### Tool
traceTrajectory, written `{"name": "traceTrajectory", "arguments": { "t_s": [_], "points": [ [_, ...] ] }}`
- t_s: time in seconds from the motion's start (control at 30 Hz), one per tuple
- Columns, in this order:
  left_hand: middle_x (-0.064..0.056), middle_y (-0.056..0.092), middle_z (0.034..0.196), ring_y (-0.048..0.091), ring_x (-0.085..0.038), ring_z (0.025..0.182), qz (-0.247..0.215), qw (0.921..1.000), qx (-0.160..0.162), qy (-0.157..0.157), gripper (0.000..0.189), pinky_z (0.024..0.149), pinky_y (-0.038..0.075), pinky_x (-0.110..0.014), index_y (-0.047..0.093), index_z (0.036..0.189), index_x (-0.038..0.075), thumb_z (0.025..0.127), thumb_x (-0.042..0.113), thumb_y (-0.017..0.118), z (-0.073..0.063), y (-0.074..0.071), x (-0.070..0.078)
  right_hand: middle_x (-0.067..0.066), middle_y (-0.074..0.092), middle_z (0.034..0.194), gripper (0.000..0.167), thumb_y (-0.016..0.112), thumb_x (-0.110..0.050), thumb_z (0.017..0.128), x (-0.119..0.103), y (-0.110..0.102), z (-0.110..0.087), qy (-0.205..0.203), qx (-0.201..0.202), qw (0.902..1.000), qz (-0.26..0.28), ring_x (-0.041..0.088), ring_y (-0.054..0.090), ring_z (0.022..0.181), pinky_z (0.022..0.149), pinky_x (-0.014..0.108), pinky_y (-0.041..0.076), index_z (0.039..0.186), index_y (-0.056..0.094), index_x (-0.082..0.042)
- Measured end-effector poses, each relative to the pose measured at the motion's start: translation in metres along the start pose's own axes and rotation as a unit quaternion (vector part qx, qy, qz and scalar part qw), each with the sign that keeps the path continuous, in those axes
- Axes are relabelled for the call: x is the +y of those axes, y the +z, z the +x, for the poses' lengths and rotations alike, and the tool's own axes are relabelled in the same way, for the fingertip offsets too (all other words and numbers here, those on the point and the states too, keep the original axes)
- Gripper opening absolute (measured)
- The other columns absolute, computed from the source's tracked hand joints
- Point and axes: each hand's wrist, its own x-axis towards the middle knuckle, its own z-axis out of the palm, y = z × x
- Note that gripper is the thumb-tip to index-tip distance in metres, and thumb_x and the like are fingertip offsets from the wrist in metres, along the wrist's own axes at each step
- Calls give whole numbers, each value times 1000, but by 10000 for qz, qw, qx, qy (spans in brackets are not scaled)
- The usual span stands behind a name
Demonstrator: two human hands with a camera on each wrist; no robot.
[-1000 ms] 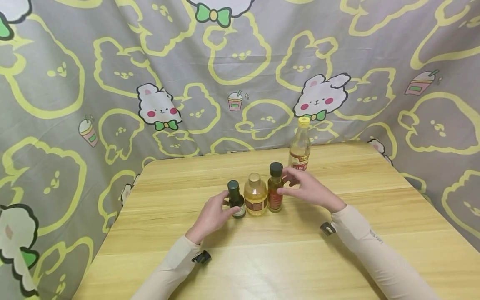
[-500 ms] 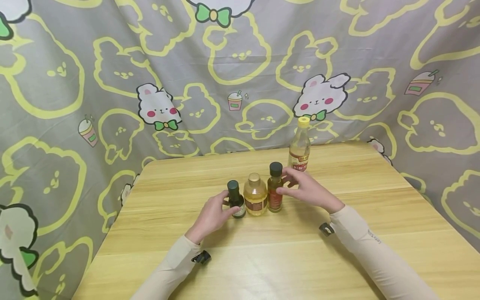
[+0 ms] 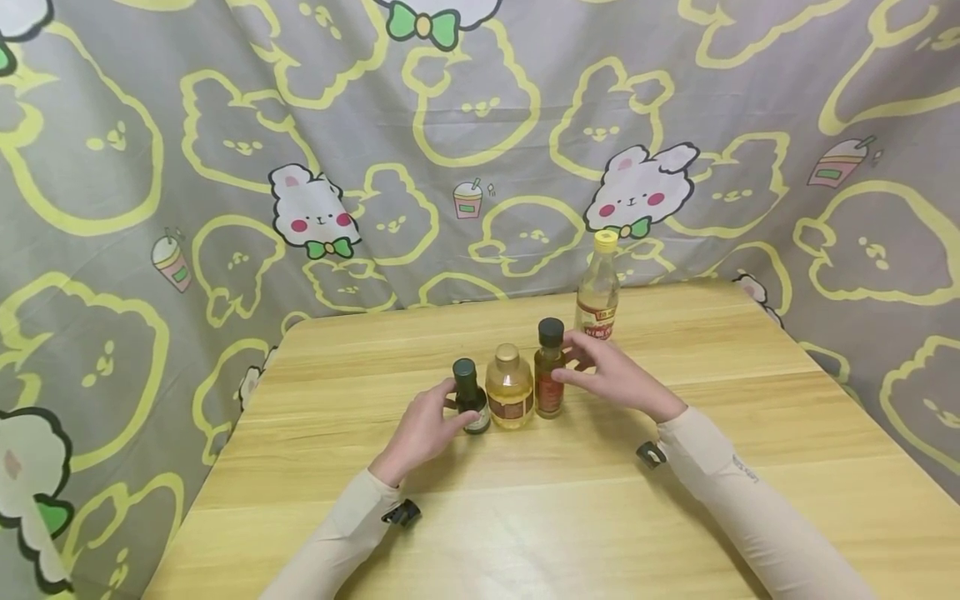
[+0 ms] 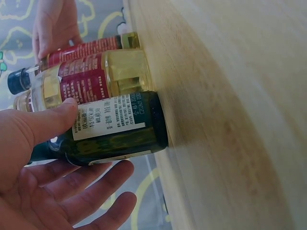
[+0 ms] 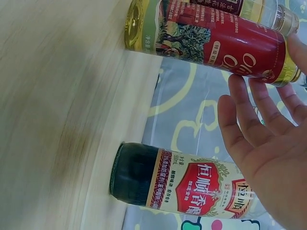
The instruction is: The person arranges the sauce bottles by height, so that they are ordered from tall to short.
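Three small bottles stand upright in a row on the wooden table. The dark green olive oil bottle (image 3: 474,408) is at the left, a rounder bottle of yellow oil (image 3: 510,406) in the middle, and a red-labelled olive oil bottle (image 3: 550,392) at the right. My left hand (image 3: 420,429) lies against the green bottle: its thumb touches the label and its fingers (image 4: 108,194) spread loosely along the other side. At the red-labelled bottle, my right hand (image 3: 618,375) touches the upper side with nearly straight fingers (image 5: 244,112), its thumb near the shoulder.
A taller vinegar bottle (image 3: 597,304) with a yellow cap stands behind the row, to the right; the right hand partly hides its base. The wooden table (image 3: 540,533) stretches toward me. A grey patterned cloth (image 3: 420,125) hangs behind its back edge.
The red-labelled bottle has shifted slightly away from me along with my right hand. The left hand and the other bottles hold their places; the head view has tilted a little.
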Motion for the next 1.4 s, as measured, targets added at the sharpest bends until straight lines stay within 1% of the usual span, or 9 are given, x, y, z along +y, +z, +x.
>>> {"name": "traceTrajectory", "arguments": {
  "t_s": [0.13, 0.3, 0.4, 0.73, 0.93, 1.0, 1.13, 1.23, 1.4],
  "points": [
    [-11, 73, 120, 70, -34, 109, 29, 10000, 18, 6, 42, 93, 56, -51, 65, 130, 11, 92, 26, 78, 1, -1, 0, 8, 65, 126, 40, 73, -33, 96, -1, -1, 1, 27, 17, 10000, -7, 29, 66, 111, 94, 52, 54, 128, 57, -15],
    [-10, 73, 120, 69, -34, 110, 40, 10000, 13, -24, 42, 93, 56, -51, 65, 130, 12, 92, 26, 78, 1, -1, 1, 8, 66, 124, 42, 75, -30, 95, 0, -1, 2, -80, 6, 9999, -109, 27, 68, 108, 89, 46, 55, 129, 55, -14],
    [-10, 73, 119, 70, -34, 110, 51, 10000, 18, -11, 42, 93, 56, -51, 65, 129, 12, 92, 26, 78, 1, -1, 1, 8, 66, 124, 43, 74, -30, 95, 1, 0, 3, -109, 19, 9999, -131, 26, 68, 107, 88, 45, 55, 131, 56, -14],
    [-11, 72, 122, 70, -33, 109, 37, 10000, 17, -48, 45, 92, 57, -50, 64, 132, 12, 92, 27, 78, 0, 0, 0, 12, 67, 123, 41, 72, -27, 98, 0, 2, 3, -11, 158, 9998, -149, 27, 68, 106, 91, 48, 56, 132, 55, -10],
    [-11, 73, 122, 70, -32, 108, 25, 10000, 3, -77, 45, 90, 57, -49, 64, 132, 12, 92, 28, 78, 0, 0, 0, 13, 67, 123, 46, 71, -25, 98, 2, 5, 5, 26, 298, 9994, -171, 29, 69, 105, 91, 48, 56, 137, 53, -8],
    [-10, 73, 121, 70, -32, 107, 49, 10000, 8, -60, 45, 89, 57, -49, 64, 132, 12, 92, 27, 78, 0, 0, 0, 15, 67, 124, 48, 72, -25, 98, 3, 6, 6, 51, 358, 9992, -164, 31, 68, 106, 91, 51, 56, 138, 52, -8],
    [-10, 74, 118, 71, -32, 107, 77, 10000, 12, -34, 44, 90, 57, -49, 64, 131, 11, 92, 25, 78, 0, 1, 1, 19, 63, 131, 53, 72, -24, 97, 4, 6, 8, 128, 479, 9986, -161, 36, 68, 109, 94, 56, 54, 141, 50, -4],
    [-10, 74, 117, 70, -33, 108, 72, 10000, 14, -28, 43, 91, 57, -50, 64, 130, 11, 92, 24, 78, 0, 1, 3, 22, 59, 136, 55, 73, -22, 97, 5, 7, 10, 139, 556, 9983, -137, 38, 68, 111, 97, 57, 54, 142, 48, -2],
    [-11, 74, 118, 70, -33, 108, 81, 10000, 26, -14, 42, 91, 57, -50, 64, 129, 11, 92, 24, 78, -1, 1, 3, 22, 59, 137, 58, 73, -20, 96, 4, 7, 12, 139, 670, 9975, -162, 38, 68, 112, 99, 57, 53, 144, 47, -1]
  ]
}}
